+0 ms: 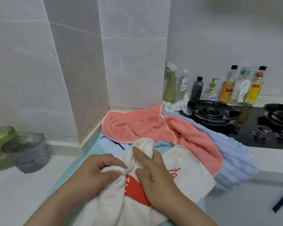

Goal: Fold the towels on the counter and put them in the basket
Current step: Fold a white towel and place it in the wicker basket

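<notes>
Pinching a gathered ridge of the white towel (186, 170) between the thumb and curled fingers of the left hand (103, 170). Clasping the same ridge from the other side with the right hand (152, 173), fingers laid over it and thumb closing in from below. Crumpled under both hands, with a red printed panel showing between them and a flatter flap spread off to the right. Soft, light and limp by the look of it. Likely to sag and bunch wherever unsupported, so better taken by two corners of one edge and shaken flat than by the middle. Just beyond the hands, heaped on the worktop (15, 193): a coral towel (137, 124), and under it a pale blue towel (235, 152) trailing right toward the gas hob (211, 111). Far to the left, a grey cup (27, 150). No basket in view.
</notes>
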`<state>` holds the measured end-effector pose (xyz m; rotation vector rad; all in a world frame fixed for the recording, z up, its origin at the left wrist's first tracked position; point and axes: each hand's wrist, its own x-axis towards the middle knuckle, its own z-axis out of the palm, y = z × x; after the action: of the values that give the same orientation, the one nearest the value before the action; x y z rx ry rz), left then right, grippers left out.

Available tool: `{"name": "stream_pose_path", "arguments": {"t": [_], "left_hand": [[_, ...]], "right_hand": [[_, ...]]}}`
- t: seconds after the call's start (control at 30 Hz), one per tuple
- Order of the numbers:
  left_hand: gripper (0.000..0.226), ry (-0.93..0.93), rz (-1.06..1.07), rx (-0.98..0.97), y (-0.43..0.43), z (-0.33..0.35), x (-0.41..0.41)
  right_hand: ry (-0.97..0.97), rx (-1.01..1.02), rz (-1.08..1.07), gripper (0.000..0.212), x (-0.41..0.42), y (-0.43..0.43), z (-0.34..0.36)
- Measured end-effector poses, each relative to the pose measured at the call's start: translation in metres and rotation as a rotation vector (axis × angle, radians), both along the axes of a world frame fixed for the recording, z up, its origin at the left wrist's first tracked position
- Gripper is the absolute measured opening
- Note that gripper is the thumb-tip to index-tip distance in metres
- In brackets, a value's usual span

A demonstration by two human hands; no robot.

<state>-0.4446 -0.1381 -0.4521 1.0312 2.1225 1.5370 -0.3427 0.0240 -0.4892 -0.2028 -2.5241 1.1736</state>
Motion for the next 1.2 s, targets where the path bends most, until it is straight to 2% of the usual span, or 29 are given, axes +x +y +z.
{"name": "stream_pose_path", "arguments": {"t": [0.13, 0.2, 0.27, 0.3, 0.37, 0.43, 0.47, 0.57, 0.63, 0.77, 0.8, 0.93, 1.0, 1.1, 1.13, 1.2], "left_hand": [[0.03, 0.264, -0.026, -0.104, -0.025, 0.0, 0.014], [0.025, 0.364, -0.019, -0.164, -0.036, 0.002, 0.021], [0.011, 0.528, 0.017, -0.314, -0.048, 0.006, 0.027], [0.016, 0.673, 0.045, -0.444, -0.052, 0.009, 0.03], [0.022, 0.959, 0.071, -0.708, -0.054, 0.017, 0.034], [0.017, 1.12, 0.025, -0.865, -0.05, 0.033, 0.044], [0.015, 1.178, -0.014, -0.915, -0.048, 0.043, 0.048], [0.011, 1.306, -0.115, -0.956, -0.045, 0.062, 0.046], [0.017, 1.297, -0.149, -0.926, -0.045, 0.07, 0.041], [0.023, 0.935, -0.128, -0.843, -0.048, 0.081, 0.038], [0.022, 0.892, -0.125, -0.841, -0.049, 0.082, 0.035], [0.027, 0.854, -0.077, -0.833, -0.047, 0.079, 0.012], [0.025, 0.761, -0.033, -0.736, -0.046, 0.079, 0.009], [0.03, 0.611, 0.052, -0.486, -0.041, 0.079, 0.01], [0.027, 0.62, 0.075, -0.443, -0.039, 0.077, 0.01], [0.019, 0.706, 0.069, -0.431, -0.035, 0.072, 0.01]], "right_hand": [[0.031, 0.151, -0.025, 0.028, -0.004, -0.011, -0.007], [0.047, 0.167, -0.091, 0.017, 0.0, -0.018, -0.008], [0.017, 0.224, -0.174, 0.016, 0.008, -0.029, -0.007], [0.0, 0.267, -0.216, 0.019, 0.011, -0.033, -0.007], [-0.002, 0.337, -0.299, 0.036, 0.018, -0.043, -0.006], [0.067, 0.351, -0.375, 0.055, 0.024, -0.049, -0.007], [0.115, 0.329, -0.407, 0.052, 0.026, -0.049, -0.008], [0.23, 0.204, -0.511, 0.018, 0.028, -0.05, -0.005], [0.237, 0.12, -0.567, 0.008, 0.029, -0.047, -0.001], [0.228, -0.107, -0.691, 0.011, 0.025, -0.031, 0.004], [0.224, -0.142, -0.697, 0.013, 0.024, -0.028, 0.005], [0.199, -0.243, -0.684, 0.015, 0.02, -0.016, 0.001], [0.158, -0.231, -0.623, 0.013, 0.018, -0.012, -0.002], [0.151, -0.195, -0.469, 0.014, 0.021, -0.014, -0.005], [0.14, -0.17, -0.431, 0.018, 0.022, -0.017, -0.007], [0.092, 0.048, -0.427, 0.029, 0.027, -0.02, -0.005]]}}
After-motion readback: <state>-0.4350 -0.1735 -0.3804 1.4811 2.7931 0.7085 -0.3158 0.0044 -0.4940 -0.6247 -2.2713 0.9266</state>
